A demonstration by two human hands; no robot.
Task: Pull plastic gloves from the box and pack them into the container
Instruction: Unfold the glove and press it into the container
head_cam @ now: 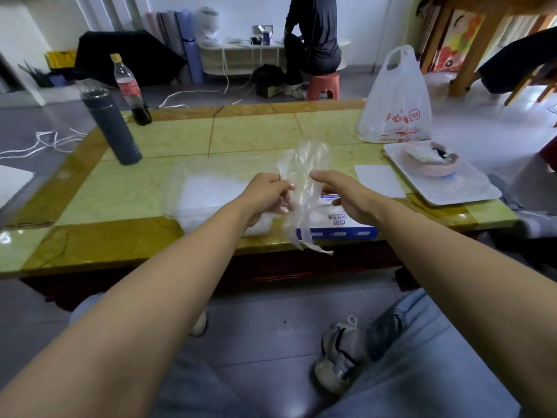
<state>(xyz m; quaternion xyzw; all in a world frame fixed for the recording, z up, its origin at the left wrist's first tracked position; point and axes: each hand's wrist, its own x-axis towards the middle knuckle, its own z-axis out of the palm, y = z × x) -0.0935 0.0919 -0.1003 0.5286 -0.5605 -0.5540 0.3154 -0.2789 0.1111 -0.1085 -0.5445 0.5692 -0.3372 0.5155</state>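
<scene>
Blue jeans (437, 357) sit closest. The left hand (268, 197) pinches a clear glove (301, 173) in the air. The right hand (343, 191) is spread beside it. Below, on the table (241, 131), lie the glove box (340, 229) and the see-through container (196, 191), white inside.

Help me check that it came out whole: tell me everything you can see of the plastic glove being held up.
The plastic glove is a thin, clear, crinkled film, fully see-through. It hangs roughly upright over the table, its top rising above both hands and its lower end trailing down in front of the box. The left hand pinches its left edge. The right hand reaches its right edge, though whether it grips cannot be told.
</scene>
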